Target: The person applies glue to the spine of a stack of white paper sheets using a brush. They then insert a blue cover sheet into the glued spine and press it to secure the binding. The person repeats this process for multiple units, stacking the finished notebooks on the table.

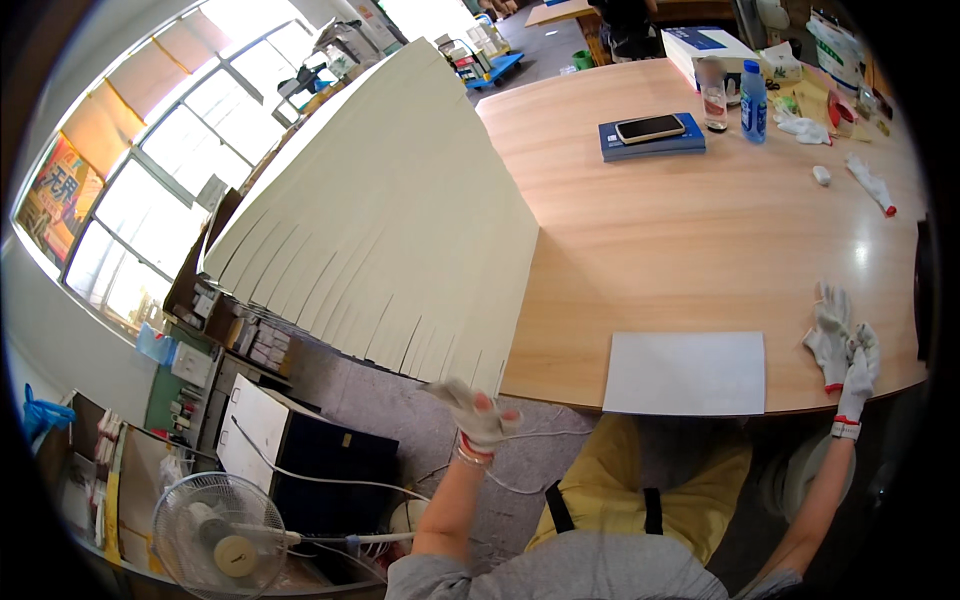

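Observation:
My left hand [480, 415] wears a white knit glove with a red-edged cuff, and some bare fingertips show. Its fingers are spread beside the lower edge of a tall stack of large cream sheets [400, 210], and I cannot tell whether they touch it. Also gloved in white, my right hand [860, 370] is at the table's near right edge with its fingers curled. They lie against a loose white glove [828, 335] with a red cuff; whatever is between them is hidden. Between my hands, a blank white sheet [685, 373] lies at the table's front edge.
On the wooden table [640, 265] are a phone [650, 128] on a blue box [655, 147], two bottles [753, 105], another white glove [872, 185] and a small white object [821, 176]. A fan [220, 535] stands lower left, with cables on the floor. Shelves line the windowed wall.

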Demonstrator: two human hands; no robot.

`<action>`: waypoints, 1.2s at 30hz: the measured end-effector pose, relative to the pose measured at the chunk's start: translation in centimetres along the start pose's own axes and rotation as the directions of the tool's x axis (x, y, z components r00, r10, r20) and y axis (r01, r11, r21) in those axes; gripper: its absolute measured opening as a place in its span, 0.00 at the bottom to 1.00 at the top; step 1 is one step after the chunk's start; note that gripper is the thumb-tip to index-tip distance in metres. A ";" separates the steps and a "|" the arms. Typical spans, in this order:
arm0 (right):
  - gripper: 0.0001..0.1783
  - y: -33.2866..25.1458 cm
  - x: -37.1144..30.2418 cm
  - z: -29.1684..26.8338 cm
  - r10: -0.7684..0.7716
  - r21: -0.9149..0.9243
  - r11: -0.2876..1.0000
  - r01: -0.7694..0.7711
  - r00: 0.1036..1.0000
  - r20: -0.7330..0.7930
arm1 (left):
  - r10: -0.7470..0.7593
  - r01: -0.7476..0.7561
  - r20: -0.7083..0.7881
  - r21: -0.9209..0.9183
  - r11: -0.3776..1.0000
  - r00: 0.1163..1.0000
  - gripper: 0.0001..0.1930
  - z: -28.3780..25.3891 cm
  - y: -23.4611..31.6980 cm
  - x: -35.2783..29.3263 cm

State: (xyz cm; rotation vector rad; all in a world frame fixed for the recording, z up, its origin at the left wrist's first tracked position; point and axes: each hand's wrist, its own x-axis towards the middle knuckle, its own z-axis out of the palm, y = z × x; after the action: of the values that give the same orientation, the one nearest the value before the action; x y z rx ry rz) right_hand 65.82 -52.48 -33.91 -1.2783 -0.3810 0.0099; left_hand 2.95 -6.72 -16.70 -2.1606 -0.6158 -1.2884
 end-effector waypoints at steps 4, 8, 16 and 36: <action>0.25 -0.8 -1.0 1.2 0.005 -0.046 0.999 -0.005 1.000 0.015 | -0.370 0.336 -0.214 -0.179 0.925 0.904 0.38 -1.5 -1.1 0.9; 0.24 -1.5 -1.4 2.4 0.000 0.001 1.000 0.000 1.000 0.001 | -0.645 0.491 -0.191 -0.502 0.712 0.740 0.38 -0.9 -4.7 7.8; 0.23 -2.8 -2.1 2.6 0.000 -0.084 0.996 -0.003 0.999 -0.036 | -0.564 0.382 -0.217 -0.541 0.749 0.797 0.36 1.3 1.8 1.1; 0.22 -5.0 -2.4 4.5 0.018 -0.083 0.996 -0.023 0.997 -0.072 | -0.901 0.670 0.128 -0.713 0.207 0.415 0.29 8.3 -2.3 -10.0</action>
State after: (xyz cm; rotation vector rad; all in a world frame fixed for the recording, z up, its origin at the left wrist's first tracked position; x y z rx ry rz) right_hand 61.32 -50.25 -28.84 -1.3615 -0.3098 -0.0344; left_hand 2.42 -0.61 -28.39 -2.0048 -1.4555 -2.7954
